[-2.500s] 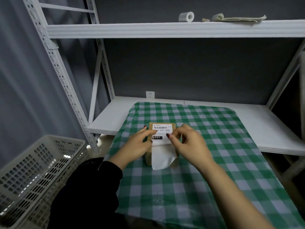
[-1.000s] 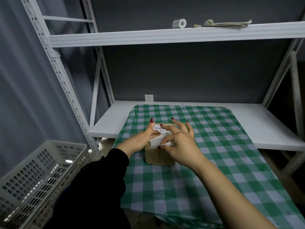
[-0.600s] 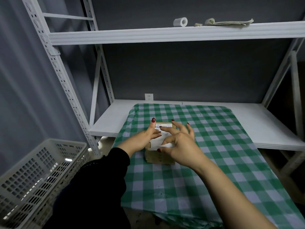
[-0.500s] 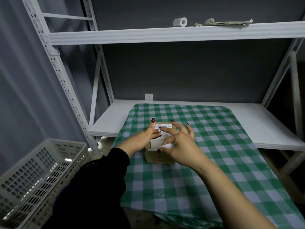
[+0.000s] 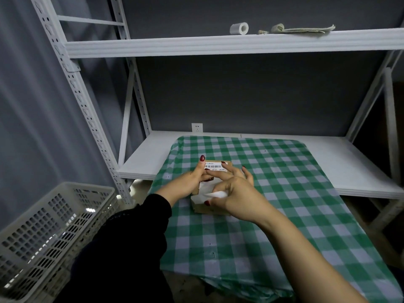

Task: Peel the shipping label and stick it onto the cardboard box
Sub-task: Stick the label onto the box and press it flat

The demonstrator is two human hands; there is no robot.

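Observation:
A small brown cardboard box (image 5: 203,209) sits on the green checked cloth (image 5: 273,182). A white shipping label (image 5: 215,166) with a barcode lies across the box's top, its far part flat on the cardboard. My left hand (image 5: 192,177) presses on the label's left side, thumb raised. My right hand (image 5: 237,191) pinches the white backing paper (image 5: 215,194) at the label's near end, with the index finger stretched onto the label. The near half of the label is hidden under my fingers.
A white perforated plastic basket (image 5: 50,228) stands at lower left. The white metal rack has a lower shelf (image 5: 142,158) under the cloth and an upper shelf (image 5: 196,45) carrying a roll of white tape (image 5: 239,28) and folded papers (image 5: 306,30). A wall socket (image 5: 197,127) is behind.
The hanging backing paper has been drawn up and back toward me by my right hand. The label's far part now lies flat on the box, and my left thumb is lifted.

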